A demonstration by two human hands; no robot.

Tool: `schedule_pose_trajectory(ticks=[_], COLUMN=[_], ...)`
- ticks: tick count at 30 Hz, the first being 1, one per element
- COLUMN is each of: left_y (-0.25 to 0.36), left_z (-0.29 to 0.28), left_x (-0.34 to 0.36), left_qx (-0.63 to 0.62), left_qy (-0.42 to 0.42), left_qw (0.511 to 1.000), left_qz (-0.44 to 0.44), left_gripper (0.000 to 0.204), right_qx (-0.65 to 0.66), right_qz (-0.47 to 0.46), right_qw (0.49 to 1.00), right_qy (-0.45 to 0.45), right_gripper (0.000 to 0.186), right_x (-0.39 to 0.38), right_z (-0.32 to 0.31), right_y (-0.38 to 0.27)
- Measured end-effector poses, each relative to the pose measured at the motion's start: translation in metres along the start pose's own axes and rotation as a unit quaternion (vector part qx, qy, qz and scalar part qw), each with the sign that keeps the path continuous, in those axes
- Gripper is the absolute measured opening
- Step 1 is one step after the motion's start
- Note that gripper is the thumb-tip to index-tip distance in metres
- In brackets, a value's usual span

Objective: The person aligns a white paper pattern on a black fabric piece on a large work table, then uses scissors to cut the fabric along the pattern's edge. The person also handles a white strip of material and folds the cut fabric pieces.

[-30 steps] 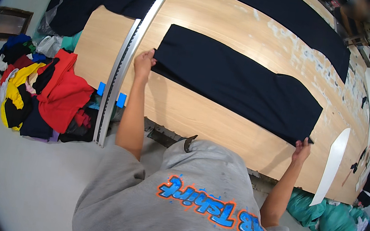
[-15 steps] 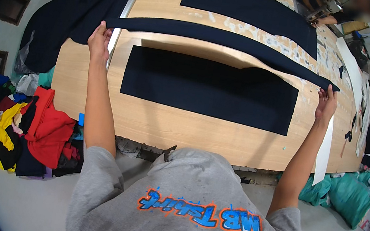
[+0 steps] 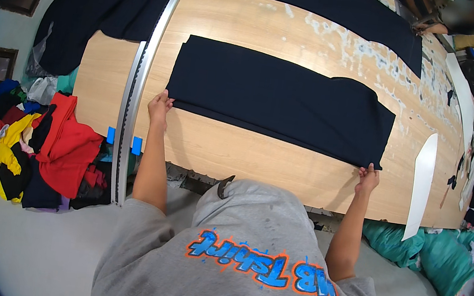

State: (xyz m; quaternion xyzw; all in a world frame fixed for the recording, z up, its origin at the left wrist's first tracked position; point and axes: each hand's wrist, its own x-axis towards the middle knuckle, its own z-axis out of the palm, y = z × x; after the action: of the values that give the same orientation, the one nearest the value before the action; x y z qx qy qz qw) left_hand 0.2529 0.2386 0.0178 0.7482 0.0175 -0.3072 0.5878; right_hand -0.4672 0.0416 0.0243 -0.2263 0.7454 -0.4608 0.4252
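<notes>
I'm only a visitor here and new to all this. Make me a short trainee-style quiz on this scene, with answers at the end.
1. True or false: the right hand is at the far edge of the dark navy fabric panel.
2. Which is closest to the right hand?
a) the mixed-colour clothing heap
b) the long white tapered piece
c) the crumpled white plastic bag
3. Which hand is nearer the long silver metal rail?

Key:
1. False; it is at the near right corner.
2. b
3. The left hand.
</notes>
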Motion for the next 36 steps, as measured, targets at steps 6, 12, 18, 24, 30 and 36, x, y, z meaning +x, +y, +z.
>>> schedule_pose_trajectory(ticks=[6,12,18,24,30,36], left_y=[0.017,0.036,-0.017,-0.007,-0.010,-0.012], left_z=[0.010,-0.002,-0.021,-0.022,-0.026,-0.016], left_x=[-0.002,-0.018,-0.012,-0.004,-0.002,-0.011], left_qx=[-0.009,-0.075,-0.059,0.008,0.016,0.061], left_qy=[0.005,-0.031,0.005,-0.031,-0.002,0.003], left_qw=[0.999,0.996,0.997,0.999,1.000,0.995], left_qz=[0.041,0.048,-0.053,-0.034,-0.010,0.084], left_gripper=[0.032,0.038,0.036,0.040,0.037,0.032], right_qx=[-0.006,-0.006,-0.006,-0.018,-0.026,-0.110], right_qz=[-0.057,-0.071,0.003,0.020,-0.062,-0.148], right_qw=[0.998,0.997,1.000,0.999,0.997,0.976], right_qy=[0.014,0.031,0.010,0.027,0.039,0.113], right_gripper=[0.026,0.010,0.023,0.023,0.015,0.016], right_x=[-0.011,-0.023,-0.001,-0.009,-0.011,-0.027], right_z=[0.009,0.006,0.003,0.006,0.008,0.019], right_y=[-0.013,-0.047,-0.008,0.002,-0.010,-0.020])
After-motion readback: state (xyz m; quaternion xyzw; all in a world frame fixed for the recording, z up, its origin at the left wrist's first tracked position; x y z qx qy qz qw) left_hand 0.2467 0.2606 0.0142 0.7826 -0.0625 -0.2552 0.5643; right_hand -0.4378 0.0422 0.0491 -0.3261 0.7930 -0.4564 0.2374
